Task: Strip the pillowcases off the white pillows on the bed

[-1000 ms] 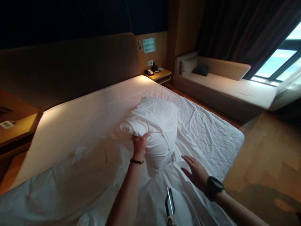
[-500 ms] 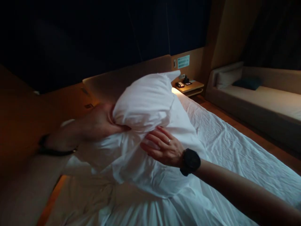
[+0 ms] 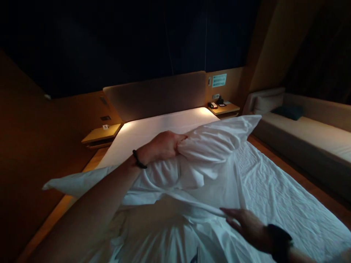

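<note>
A white pillow (image 3: pixel 216 146) in a loose white pillowcase (image 3: pixel 164 197) is held above the bed (image 3: pixel 274 190). My left hand (image 3: pixel 161 146) is clenched on the pillow's upper edge, arm stretched forward, a dark band on the wrist. Lower down, my right hand (image 3: pixel 246 226), with a black watch on its wrist, pinches the pillowcase's open edge and draws the fabric taut toward me. The pillowcase's loose end spreads out to the left over the bed's side.
The padded headboard (image 3: pixel 156 95) stands at the far end. A wooden nightstand (image 3: pixel 101 135) sits left of the bed, and another nightstand (image 3: pixel 223 107) with a phone sits right. A beige sofa (image 3: pixel 307 128) with cushions runs along the right wall. The room is dim.
My right hand left the pillow's side and dropped to the pillowcase edge near me. My left hand pushed the pillow forward and lower. The view swung to face the headboard.
</note>
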`<move>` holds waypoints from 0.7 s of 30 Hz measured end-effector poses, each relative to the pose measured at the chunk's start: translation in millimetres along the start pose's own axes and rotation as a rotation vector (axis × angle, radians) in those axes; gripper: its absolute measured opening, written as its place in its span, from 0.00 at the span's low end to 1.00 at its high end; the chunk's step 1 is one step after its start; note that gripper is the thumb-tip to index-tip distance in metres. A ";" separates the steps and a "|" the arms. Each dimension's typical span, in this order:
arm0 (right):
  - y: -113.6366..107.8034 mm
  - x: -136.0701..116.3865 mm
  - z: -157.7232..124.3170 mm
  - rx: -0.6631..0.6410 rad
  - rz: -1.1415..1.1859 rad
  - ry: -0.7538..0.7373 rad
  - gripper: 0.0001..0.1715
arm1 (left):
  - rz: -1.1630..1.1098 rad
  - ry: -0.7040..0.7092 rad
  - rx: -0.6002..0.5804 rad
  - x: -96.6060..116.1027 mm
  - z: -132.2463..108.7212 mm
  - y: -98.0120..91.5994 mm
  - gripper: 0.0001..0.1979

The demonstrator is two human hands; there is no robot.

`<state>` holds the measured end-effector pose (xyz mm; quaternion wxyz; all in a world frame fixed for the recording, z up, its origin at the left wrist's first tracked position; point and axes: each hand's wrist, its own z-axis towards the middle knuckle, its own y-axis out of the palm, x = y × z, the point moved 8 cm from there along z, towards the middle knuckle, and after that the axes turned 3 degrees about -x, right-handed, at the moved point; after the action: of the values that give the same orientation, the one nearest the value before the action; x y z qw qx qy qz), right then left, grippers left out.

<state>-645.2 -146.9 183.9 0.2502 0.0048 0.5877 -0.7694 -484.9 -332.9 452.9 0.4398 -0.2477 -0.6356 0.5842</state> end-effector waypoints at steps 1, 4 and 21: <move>-31.5 -3.4 15.0 0.090 -0.012 -0.018 0.22 | -0.014 0.004 0.002 4.5 1.2 0.6 0.08; -118.3 -41.3 77.2 0.399 -0.277 -0.210 0.23 | -0.123 0.039 -0.009 13.6 1.9 -6.1 0.04; -199.8 -57.4 264.4 0.326 0.120 0.204 0.20 | 0.179 0.168 0.566 65.0 -77.6 53.4 0.15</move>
<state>-597.3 -328.1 463.2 0.2309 0.1584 0.4764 -0.8335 -461.5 -227.9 413.7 0.4890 -0.2179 -0.3845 0.7520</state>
